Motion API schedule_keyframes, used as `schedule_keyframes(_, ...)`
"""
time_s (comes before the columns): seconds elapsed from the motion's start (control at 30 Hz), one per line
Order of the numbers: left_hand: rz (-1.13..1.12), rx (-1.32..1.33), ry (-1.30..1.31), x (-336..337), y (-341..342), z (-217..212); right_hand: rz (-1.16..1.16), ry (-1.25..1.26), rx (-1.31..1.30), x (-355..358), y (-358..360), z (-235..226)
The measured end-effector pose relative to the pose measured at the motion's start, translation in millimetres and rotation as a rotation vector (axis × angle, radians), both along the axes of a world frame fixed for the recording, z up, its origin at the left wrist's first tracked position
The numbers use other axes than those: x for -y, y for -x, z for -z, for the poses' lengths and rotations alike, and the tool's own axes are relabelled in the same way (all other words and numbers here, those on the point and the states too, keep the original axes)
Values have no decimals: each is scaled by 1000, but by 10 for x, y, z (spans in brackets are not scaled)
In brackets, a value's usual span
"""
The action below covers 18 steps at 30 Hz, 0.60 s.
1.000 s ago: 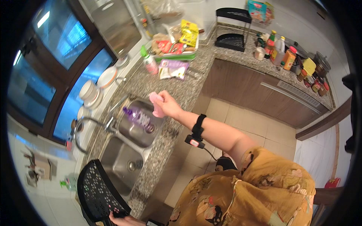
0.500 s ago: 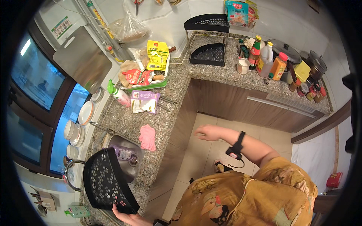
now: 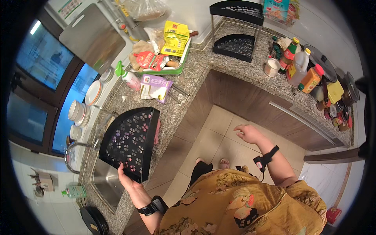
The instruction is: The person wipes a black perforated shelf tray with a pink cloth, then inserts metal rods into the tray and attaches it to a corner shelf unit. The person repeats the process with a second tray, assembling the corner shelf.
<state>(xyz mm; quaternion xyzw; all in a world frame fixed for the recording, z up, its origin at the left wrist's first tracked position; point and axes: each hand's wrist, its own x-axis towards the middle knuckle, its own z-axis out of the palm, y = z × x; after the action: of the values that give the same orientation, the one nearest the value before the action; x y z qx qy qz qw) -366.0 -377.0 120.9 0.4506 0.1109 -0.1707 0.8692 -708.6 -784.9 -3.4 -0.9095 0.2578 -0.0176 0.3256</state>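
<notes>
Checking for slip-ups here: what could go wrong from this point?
Only the left hand holds the black perforated shelf, at its near edge; it might tip or slip.
Its side looks close to the tap; a swing could knock it.
The pink cloth, mostly hidden behind the shelf, might get trapped if that comes down.

The left grip (image 3: 130,185) had the black perforated shelf (image 3: 129,141) by its lower edge, tilted, blocking part of the sink (image 3: 107,178) from view! Across from it, the right grip (image 3: 250,134) hung free above the tiled floor (image 3: 216,143), fingers loosely curled, while pink cloth (image 3: 157,133) peeked past the shelf on the bench (image 3: 172,121).
</notes>
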Motion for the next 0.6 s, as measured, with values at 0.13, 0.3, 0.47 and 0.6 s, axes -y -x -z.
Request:
schedule_keyframes(0.13, 162, -71, -76, 239, -82, 282, -9, 3, 11, 25, -423, -40)
schedule_keyframes(0.3, 173, -20, -254, 567, -158, 434, 31, 46, 134, 161, -1103, -386)
schedule_keyframes(0.47, 199, 144, -396, 656, -323, 203, 17, 112, 246, 304, -2111, -414)
schedule_keyframes(0.6, 128, 123, -385, 585, -479, 72, 34, 193, 37, 302, -2980, -292)
